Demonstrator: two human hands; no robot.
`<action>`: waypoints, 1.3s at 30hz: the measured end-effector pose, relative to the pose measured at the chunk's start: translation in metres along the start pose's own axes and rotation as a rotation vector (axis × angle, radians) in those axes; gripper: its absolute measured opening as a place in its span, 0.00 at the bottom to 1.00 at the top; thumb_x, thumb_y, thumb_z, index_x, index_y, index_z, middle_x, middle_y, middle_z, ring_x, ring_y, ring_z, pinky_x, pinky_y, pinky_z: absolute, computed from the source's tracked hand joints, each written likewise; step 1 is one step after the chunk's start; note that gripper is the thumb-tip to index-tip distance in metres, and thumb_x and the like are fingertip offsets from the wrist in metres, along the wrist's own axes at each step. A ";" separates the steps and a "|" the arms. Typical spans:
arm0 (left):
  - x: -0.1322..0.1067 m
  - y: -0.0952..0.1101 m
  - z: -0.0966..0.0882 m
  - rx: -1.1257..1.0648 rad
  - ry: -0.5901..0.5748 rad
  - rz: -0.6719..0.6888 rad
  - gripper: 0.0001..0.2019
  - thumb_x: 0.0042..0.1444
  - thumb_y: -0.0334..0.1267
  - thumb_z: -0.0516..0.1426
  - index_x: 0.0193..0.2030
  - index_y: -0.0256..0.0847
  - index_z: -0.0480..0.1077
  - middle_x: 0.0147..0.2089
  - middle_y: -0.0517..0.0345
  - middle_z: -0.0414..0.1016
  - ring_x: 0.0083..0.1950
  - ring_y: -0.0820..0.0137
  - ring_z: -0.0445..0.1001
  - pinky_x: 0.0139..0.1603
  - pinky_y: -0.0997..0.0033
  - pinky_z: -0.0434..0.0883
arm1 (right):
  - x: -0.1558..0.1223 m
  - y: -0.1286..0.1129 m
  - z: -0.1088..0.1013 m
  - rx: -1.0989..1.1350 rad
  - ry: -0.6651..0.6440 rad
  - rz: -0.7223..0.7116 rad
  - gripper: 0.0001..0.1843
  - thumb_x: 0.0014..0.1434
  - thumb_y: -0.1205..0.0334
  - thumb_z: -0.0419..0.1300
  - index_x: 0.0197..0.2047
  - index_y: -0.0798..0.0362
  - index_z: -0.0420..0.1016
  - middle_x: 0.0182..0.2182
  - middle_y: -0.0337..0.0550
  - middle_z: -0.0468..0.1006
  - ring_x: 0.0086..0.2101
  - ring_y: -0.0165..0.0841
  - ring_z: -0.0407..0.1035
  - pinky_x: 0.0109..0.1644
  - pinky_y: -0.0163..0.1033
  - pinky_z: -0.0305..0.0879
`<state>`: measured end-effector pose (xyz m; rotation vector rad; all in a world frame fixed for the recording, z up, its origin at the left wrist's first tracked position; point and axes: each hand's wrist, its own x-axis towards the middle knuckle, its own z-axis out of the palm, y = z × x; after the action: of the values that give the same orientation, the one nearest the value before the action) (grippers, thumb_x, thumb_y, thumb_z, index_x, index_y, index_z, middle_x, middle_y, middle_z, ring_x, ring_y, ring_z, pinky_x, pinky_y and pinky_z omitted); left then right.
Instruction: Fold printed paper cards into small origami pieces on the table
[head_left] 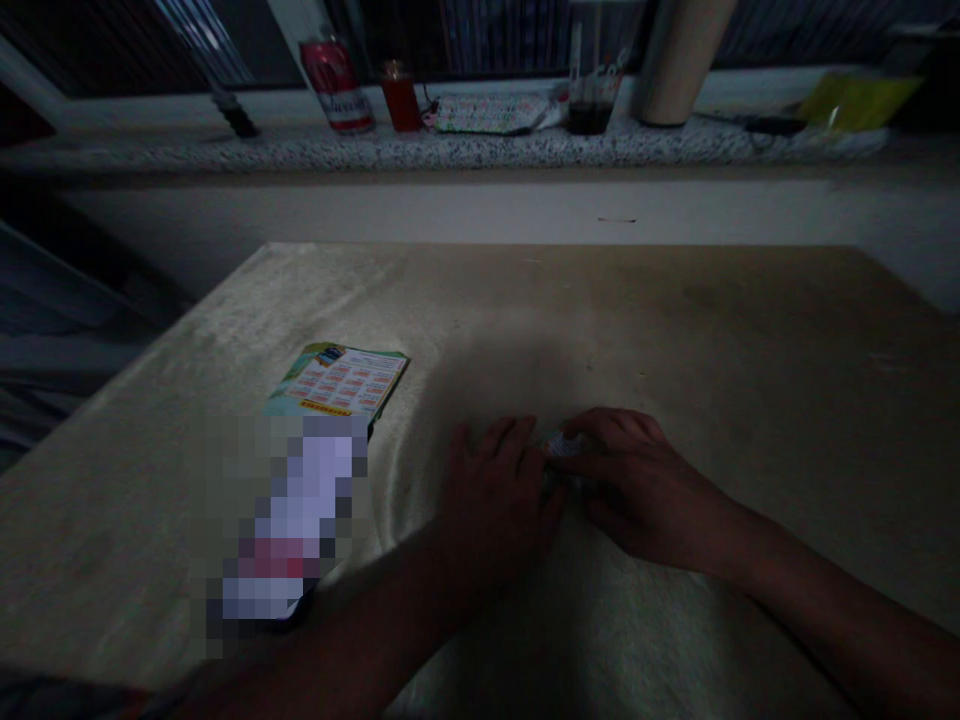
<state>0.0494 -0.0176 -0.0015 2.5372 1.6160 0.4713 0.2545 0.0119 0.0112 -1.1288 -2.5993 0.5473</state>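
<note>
A small, light piece with a fine dark pattern point(562, 443), perhaps folded paper, lies on the table between my hands. My right hand point(637, 485) is closed, its thumb and fingers pinching that piece from the right. On the other side, my left hand point(499, 485) rests with fingers stretched out and spread on the tabletop. Its index fingertip reaches the left edge of the piece; whether it presses on it I cannot tell. Dim light and the fingers hide most of the piece.
On the pale cloth-like tabletop point(337, 290), a calendar card point(341, 380) lies to the left, beside a blurred-out bright phone-like object point(300, 510). The windowsill point(480, 150) behind holds a red can point(337, 85), a red bottle point(401, 97), a glass point(592, 80) and a cylinder point(682, 60).
</note>
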 end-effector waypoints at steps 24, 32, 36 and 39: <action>0.011 -0.014 -0.009 -0.220 -0.177 -0.130 0.07 0.54 0.40 0.64 0.40 0.45 0.80 0.74 0.45 0.59 0.74 0.48 0.56 0.70 0.35 0.52 | -0.001 0.009 0.005 0.003 0.052 -0.006 0.21 0.62 0.64 0.63 0.57 0.35 0.79 0.54 0.45 0.75 0.56 0.45 0.67 0.59 0.56 0.57; 0.016 -0.033 -0.026 -0.243 -0.263 -0.186 0.06 0.50 0.34 0.67 0.36 0.47 0.83 0.76 0.51 0.56 0.75 0.43 0.53 0.69 0.34 0.53 | -0.002 0.012 0.006 -0.016 0.054 -0.020 0.22 0.61 0.63 0.65 0.57 0.35 0.79 0.55 0.44 0.75 0.56 0.47 0.67 0.59 0.57 0.59; 0.015 -0.040 -0.031 -0.212 -0.258 -0.207 0.05 0.48 0.33 0.66 0.33 0.47 0.82 0.75 0.51 0.58 0.74 0.44 0.56 0.69 0.34 0.54 | -0.002 0.011 0.005 -0.003 0.038 -0.015 0.22 0.61 0.63 0.64 0.58 0.35 0.78 0.55 0.44 0.74 0.57 0.46 0.66 0.60 0.57 0.59; 0.013 -0.041 -0.031 -0.199 -0.281 -0.197 0.05 0.50 0.33 0.65 0.34 0.45 0.81 0.75 0.47 0.56 0.75 0.45 0.55 0.69 0.36 0.54 | -0.003 0.011 0.007 -0.014 0.070 0.026 0.25 0.61 0.61 0.64 0.62 0.40 0.74 0.57 0.47 0.74 0.58 0.46 0.66 0.61 0.57 0.60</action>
<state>0.0096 0.0095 0.0208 2.1609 1.6023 0.2301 0.2614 0.0149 -0.0003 -1.1664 -2.5360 0.4860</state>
